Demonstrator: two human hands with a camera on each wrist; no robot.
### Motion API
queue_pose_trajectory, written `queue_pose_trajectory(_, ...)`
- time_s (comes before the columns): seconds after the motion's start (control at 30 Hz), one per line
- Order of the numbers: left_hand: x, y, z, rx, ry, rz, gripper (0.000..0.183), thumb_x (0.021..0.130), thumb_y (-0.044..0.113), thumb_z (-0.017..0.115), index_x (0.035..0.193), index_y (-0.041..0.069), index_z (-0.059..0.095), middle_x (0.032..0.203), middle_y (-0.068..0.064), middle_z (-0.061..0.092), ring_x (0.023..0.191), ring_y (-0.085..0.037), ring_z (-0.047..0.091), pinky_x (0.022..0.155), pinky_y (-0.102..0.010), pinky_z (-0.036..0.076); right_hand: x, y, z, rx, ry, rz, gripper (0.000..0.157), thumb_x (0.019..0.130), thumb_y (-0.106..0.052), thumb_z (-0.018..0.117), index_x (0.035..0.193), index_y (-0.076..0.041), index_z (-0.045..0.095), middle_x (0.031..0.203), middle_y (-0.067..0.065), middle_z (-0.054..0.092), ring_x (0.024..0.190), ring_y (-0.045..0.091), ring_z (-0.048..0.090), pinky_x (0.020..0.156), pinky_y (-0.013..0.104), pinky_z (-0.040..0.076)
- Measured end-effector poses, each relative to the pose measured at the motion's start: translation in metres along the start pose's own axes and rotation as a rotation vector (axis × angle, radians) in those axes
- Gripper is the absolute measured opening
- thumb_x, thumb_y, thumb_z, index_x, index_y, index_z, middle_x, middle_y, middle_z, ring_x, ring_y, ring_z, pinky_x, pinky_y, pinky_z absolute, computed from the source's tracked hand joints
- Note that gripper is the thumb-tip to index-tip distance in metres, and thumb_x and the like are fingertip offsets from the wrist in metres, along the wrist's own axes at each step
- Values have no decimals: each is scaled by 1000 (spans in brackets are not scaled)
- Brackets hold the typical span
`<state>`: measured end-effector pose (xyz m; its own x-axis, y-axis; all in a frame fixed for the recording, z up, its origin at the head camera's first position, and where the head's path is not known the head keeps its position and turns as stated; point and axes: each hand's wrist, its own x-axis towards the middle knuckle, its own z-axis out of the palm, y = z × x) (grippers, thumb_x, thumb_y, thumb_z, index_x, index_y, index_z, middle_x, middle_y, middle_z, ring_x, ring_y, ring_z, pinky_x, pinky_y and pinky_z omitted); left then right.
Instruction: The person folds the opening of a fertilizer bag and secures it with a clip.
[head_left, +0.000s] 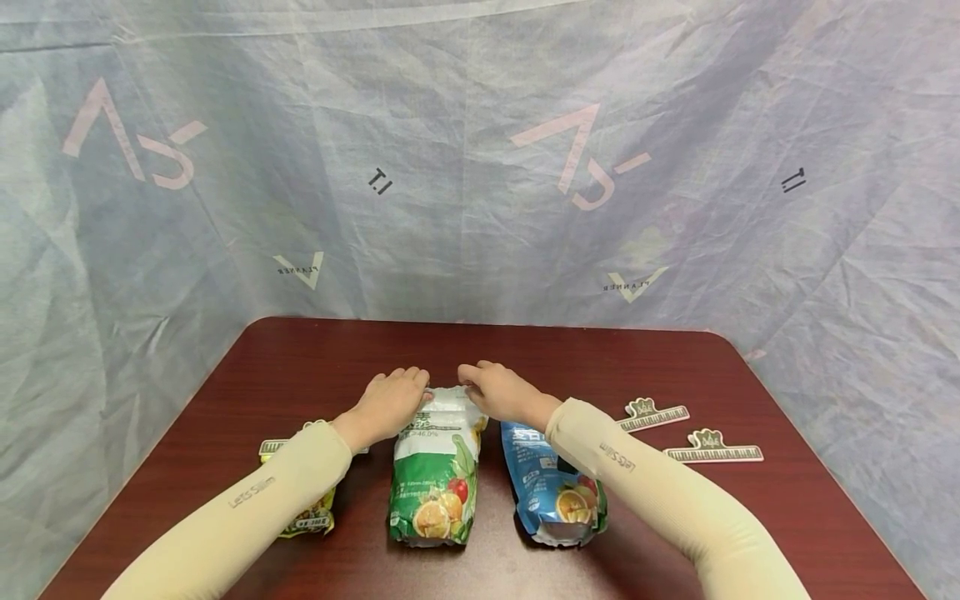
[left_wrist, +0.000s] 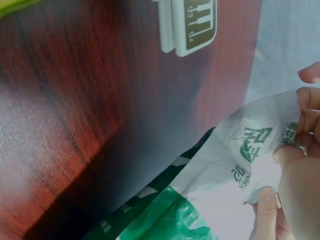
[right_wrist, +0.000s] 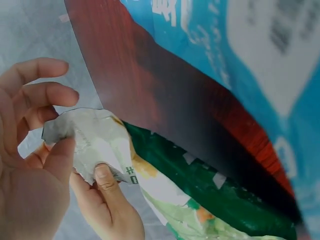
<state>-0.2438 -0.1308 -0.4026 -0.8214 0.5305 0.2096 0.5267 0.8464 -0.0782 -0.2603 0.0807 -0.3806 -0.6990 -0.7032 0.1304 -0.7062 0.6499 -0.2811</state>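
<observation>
Both hands are at the top edge of a green-and-white food bag point(head_left: 433, 479) with fruit printed on it, lying on the table. My left hand point(head_left: 392, 402) pinches the bag's left top corner, its thumb point(right_wrist: 106, 182) laid on the white film in the right wrist view. On the right top corner, my right hand point(head_left: 504, 390) pinches with the thumb point(right_wrist: 61, 157), while other fingers stand apart from the bag. The white top point(left_wrist: 257, 145) looks creased and bent between the hands. Whether the bag's mouth is sealed cannot be told.
Beside my right forearm lies a blue food bag point(head_left: 536, 483). A yellow-green bag point(head_left: 311, 518) is partly under my left forearm, with a piano-key clip point(head_left: 272, 447) near its top. Two more piano-key clips, one farther back point(head_left: 654, 416) and one nearer point(head_left: 714, 450), lie at right.
</observation>
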Motion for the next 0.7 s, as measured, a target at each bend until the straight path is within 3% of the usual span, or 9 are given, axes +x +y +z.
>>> queue_pose_trajectory(0.37, -7, 3, -5, 66, 126, 57, 20, 92, 27, 56, 83, 11, 46, 73, 0, 42, 58, -15, 37, 48, -28, 24, -10, -5, 2, -121, 106, -69, 3, 94, -10, 51, 97, -11, 51, 78, 3, 45, 52, 12, 38, 45, 21, 34)
queue_pose_trajectory(0.7, -11, 4, -6, 107, 221, 99, 23, 92, 28, 56, 81, 12, 43, 71, 1, 39, 57, -14, 30, 50, -27, 20, -17, -7, 1, -239, 210, -142, 4, 92, -12, 53, 95, -11, 53, 73, 2, 42, 49, 10, 34, 42, 20, 30)
